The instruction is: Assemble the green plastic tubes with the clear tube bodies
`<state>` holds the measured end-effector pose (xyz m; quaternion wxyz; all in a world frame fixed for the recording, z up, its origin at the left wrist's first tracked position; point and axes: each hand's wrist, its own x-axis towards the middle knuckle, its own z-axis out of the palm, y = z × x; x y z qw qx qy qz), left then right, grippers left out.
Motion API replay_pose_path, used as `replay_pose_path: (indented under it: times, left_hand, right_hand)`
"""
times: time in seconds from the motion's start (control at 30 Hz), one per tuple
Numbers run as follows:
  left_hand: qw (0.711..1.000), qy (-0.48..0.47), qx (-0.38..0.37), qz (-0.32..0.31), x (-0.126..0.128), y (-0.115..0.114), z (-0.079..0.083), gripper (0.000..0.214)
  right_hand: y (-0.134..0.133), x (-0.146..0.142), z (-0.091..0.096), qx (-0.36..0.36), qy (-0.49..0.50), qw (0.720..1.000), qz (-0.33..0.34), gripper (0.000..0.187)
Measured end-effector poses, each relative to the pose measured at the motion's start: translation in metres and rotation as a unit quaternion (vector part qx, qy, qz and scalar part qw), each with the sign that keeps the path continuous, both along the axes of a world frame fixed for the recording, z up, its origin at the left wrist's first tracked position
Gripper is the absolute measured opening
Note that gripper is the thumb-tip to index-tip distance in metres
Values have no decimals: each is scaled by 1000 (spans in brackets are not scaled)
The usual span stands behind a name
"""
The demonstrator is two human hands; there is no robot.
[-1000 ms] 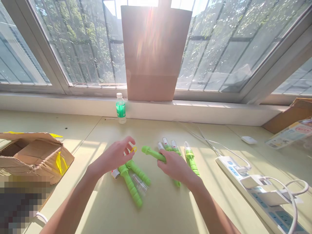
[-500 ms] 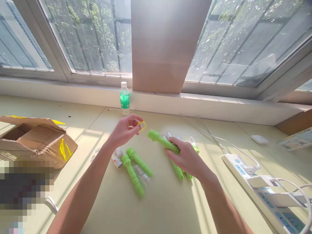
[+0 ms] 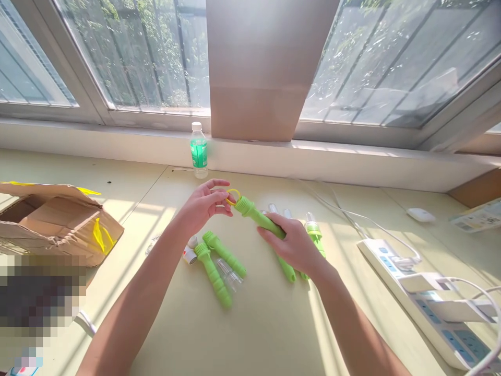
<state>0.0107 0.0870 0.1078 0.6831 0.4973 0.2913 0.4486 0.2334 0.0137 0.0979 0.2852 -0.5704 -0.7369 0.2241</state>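
Left hand: pinching ring, right of and nearer than bottle, presumably leaving its loop unobstructed.
Right hand: gripping tube, farther right of bottle, probably baring its threaded end.
Ring and tube: overlapping, unclear whether touching.
Capped tubes: lying right of bottle, partly hiding behind right hand.

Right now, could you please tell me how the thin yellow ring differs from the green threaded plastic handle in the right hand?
The thin yellow ring is an open loop, while the green threaded plastic handle is a long, thick rod. The ring is much smaller than the handle. The left hand pinches the ring; the right hand grips the handle. Both are held above the pale table.
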Motion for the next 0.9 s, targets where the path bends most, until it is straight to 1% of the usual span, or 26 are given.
replay_pose_path:
  times: [0.1, 0.23, 0.33, 0.4, 0.5, 0.63, 0.73, 0.83, 0.9]
  left_hand:
    - [1000, -5, 0, 17, -1, 1, 0, 26]
    - [999, -2, -1, 46, 0, -1, 1, 16]
    - [997, 54, 18, 57, 5, -6, 3, 19]
    - [991, 99, 42, 79, 8, -10, 5, 22]
    - [984, 132, 63, 99, 13, -16, 9, 24]
    - [980, 157, 72, 99, 15, -19, 11, 22]
    - [965, 216, 106, 105, 16, -20, 11, 19]
    - [949, 271, 128, 101, 17, -22, 13, 26]
    - [946, 278, 134, 94, 17, -24, 15, 30]
  right_hand:
    - [1, 2, 0, 10, 4, 1000, -15, 26]
    - [0, 2, 1, 20, -12, 1000, -19, 26]
    - [-2, 1, 2, 24, -22, 999, -9, 28]
    - [-3, 0, 3, 28, -25, 999, -8, 29]
    - [-4, 1, 5, 38, -27, 999, -6, 29]
    - [-5, 1, 6, 47, -33, 998, 0, 28]
    - [-5, 1, 6, 53, -53, 997, -2, 28]
    - [-5, 2, 5, 57, -74, 996, -10, 29]
    - [-5, 3, 5, 65, -88, 994, -24, 30]
